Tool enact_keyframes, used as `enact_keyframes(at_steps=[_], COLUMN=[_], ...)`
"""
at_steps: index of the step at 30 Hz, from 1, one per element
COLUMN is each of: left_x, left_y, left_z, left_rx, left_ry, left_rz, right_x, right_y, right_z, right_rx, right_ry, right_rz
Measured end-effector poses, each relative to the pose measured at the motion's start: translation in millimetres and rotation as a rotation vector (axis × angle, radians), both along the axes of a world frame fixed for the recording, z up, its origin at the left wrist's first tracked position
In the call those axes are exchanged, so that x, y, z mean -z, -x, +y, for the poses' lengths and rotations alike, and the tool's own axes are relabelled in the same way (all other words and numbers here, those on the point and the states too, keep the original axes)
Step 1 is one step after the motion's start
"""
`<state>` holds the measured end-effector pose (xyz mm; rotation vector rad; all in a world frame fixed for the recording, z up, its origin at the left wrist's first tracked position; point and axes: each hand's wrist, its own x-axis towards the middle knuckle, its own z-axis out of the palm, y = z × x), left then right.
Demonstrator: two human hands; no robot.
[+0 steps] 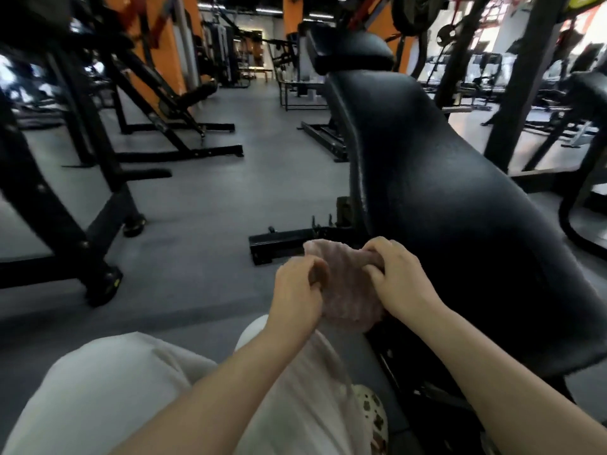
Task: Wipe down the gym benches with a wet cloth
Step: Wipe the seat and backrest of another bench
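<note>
A long black padded gym bench [460, 198] slopes up and away on the right, with a smaller black pad [348, 50] at its far end. Both my hands hold a pinkish ribbed cloth [345, 287] in the air just left of the bench's near end. My left hand [297, 290] grips the cloth's left edge, fingers curled round it. My right hand [394, 274] pinches the cloth's upper right edge. The cloth hangs bunched between them, apart from the bench pad.
Grey rubber floor [203, 198] stretches ahead. Black machine frames [98, 178] with orange uprights stand on the left. The bench's black base bar [282, 241] lies on the floor ahead of my hands. More equipment [538, 103] fills the right background. My light trousers [131, 389] are below.
</note>
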<state>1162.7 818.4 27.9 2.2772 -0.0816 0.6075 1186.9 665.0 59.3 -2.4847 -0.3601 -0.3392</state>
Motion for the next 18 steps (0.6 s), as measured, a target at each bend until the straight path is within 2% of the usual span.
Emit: enact_keyframes(at_steps=[10,18], left_x=[-20.3,-15.9], left_y=[84.7,225.5], left_z=[206.8,345.0], left_rx=[-0.623,-1.032], left_ry=[0.101,0.063], left_rz=[-0.153,-0.188], right_x=[-38.6,-41.4], right_y=[9.4,104.2], right_z=[235.8,421.5], right_rx=[-0.555,-1.002], right_ry=[-0.071,-0.141], right_rz=[-0.025,0.080])
